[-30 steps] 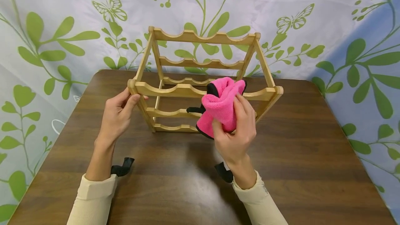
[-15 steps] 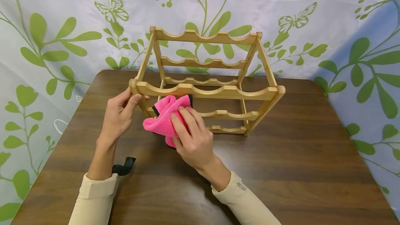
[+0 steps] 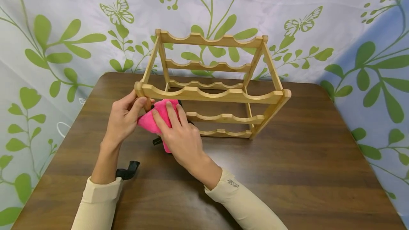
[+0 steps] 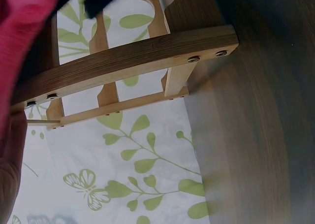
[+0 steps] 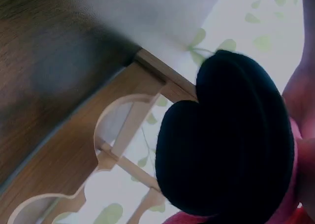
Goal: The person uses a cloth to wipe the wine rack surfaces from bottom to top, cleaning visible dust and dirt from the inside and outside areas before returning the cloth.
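A light wooden wine rack [image 3: 212,95] with scalloped rails stands on the table. My left hand [image 3: 123,118] grips its near left corner post, thumb in front, just below the top rail. In my right hand [image 3: 183,143] is a bunched pink cloth [image 3: 148,121] with black edging, held against the same post below my left fingers. That cloth hides the left ends of the lower front rails; my right thumb is out of sight. In the right wrist view the cloth's dark side [image 5: 226,140] bulges before the rack. The left wrist view shows the post [image 4: 128,59] with its screws.
The brown wooden table [image 3: 287,173] reaches past the rack on both sides. Behind it hangs a pale curtain [image 3: 96,45] with green leaves and butterflies. A black strap end [image 3: 128,170] sticks out by my left wrist.
My right hand has carried the pink cloth from the rack's right-middle front leftward to the near left post. My left hand keeps its grip on that corner.
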### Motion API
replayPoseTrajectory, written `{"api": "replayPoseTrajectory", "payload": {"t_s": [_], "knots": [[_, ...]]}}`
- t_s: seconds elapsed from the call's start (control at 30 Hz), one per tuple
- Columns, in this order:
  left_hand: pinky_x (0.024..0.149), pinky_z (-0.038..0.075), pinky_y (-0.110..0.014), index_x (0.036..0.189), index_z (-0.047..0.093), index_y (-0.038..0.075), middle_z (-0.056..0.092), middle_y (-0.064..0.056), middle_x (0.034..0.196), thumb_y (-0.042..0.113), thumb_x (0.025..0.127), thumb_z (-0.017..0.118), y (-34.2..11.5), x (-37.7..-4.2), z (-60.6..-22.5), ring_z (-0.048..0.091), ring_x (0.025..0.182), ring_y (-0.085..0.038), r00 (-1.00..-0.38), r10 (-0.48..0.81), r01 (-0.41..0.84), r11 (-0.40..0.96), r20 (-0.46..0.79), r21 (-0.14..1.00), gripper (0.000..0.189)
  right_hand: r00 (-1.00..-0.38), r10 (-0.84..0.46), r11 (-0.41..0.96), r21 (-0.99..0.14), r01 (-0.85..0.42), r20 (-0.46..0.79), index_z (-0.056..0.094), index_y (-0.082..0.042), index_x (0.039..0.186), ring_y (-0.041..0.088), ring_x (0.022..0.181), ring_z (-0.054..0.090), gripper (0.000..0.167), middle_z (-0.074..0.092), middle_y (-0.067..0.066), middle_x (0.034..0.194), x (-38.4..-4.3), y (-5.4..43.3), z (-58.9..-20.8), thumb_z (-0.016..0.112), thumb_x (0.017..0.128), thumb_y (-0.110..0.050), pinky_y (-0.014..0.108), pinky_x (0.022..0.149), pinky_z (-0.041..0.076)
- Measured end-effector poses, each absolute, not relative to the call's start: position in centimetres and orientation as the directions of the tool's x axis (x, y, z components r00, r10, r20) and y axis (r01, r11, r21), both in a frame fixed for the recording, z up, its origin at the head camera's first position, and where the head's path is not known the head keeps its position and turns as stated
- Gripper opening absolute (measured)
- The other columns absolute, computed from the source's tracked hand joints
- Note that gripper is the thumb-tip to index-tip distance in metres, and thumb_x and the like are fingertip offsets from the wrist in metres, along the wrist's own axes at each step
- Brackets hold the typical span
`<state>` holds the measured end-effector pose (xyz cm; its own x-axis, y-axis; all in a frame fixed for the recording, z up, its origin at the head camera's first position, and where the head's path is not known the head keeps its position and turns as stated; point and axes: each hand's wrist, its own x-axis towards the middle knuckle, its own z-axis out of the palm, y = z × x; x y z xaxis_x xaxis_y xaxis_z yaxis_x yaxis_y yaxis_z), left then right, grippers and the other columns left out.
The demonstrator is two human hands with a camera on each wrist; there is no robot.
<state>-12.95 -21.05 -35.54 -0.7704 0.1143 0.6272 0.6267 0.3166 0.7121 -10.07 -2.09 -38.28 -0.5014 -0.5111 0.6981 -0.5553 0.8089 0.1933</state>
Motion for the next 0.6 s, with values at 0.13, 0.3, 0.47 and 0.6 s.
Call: {"api": "replayPoseTrajectory", "payload": {"t_s": [0.13,0.3,0.47,0.6], "knots": [[0.057,0.046,-0.018,0.105,0.066,-0.009,0.065,-0.012,0.081,0.006,0.100,0.057,-20.8,-13.1,-35.5,0.058,0.068,-0.014,-0.770,0.116,0.631,0.281,0.627,0.723,0.018,-0.520,-0.505,0.827,0.214,-0.520,0.689,0.059,-0.024,0.139,0.031,0.120,0.056,0.051,0.057,0.013,0.136,-10.7,-2.7,-38.8,0.067,0.092,-0.042,0.025,0.049,0.049],[0.074,0.055,-0.019,0.110,0.064,-0.012,0.067,-0.019,0.088,0.004,0.099,0.057,-20.7,-13.1,-35.3,0.069,0.086,-0.014,-0.781,0.108,0.621,0.236,0.615,0.747,0.021,-0.513,-0.482,0.846,0.225,-0.484,0.710,0.062,-0.023,0.134,0.029,0.109,0.060,0.044,0.063,0.012,0.127,-11.5,-3.5,-38.9,0.064,0.090,-0.031,0.027,0.052,0.050],[0.075,0.056,-0.022,0.108,0.063,-0.013,0.065,-0.020,0.085,0.004,0.100,0.055,-20.7,-13.1,-35.5,0.070,0.090,-0.015,-0.787,0.107,0.614,0.228,0.607,0.756,0.021,-0.492,-0.467,0.856,0.234,-0.462,0.735,0.065,-0.023,0.126,0.025,0.095,0.062,0.035,0.068,0.010,0.110,-12.0,-3.9,-39.1,0.056,0.093,-0.017,0.026,0.049,0.048],[0.068,0.054,-0.020,0.110,0.065,-0.011,0.068,-0.016,0.086,0.006,0.100,0.055,-20.8,-13.1,-35.7,0.069,0.082,-0.014,-0.776,0.104,0.623,0.272,0.622,0.733,0.022,-0.493,-0.476,0.853,0.246,-0.461,0.728,0.066,-0.023,0.125,0.023,0.089,0.061,0.034,0.068,0.008,0.102,-12.0,-3.8,-39.2,0.055,0.095,-0.014,0.024,0.047,0.046]]}}
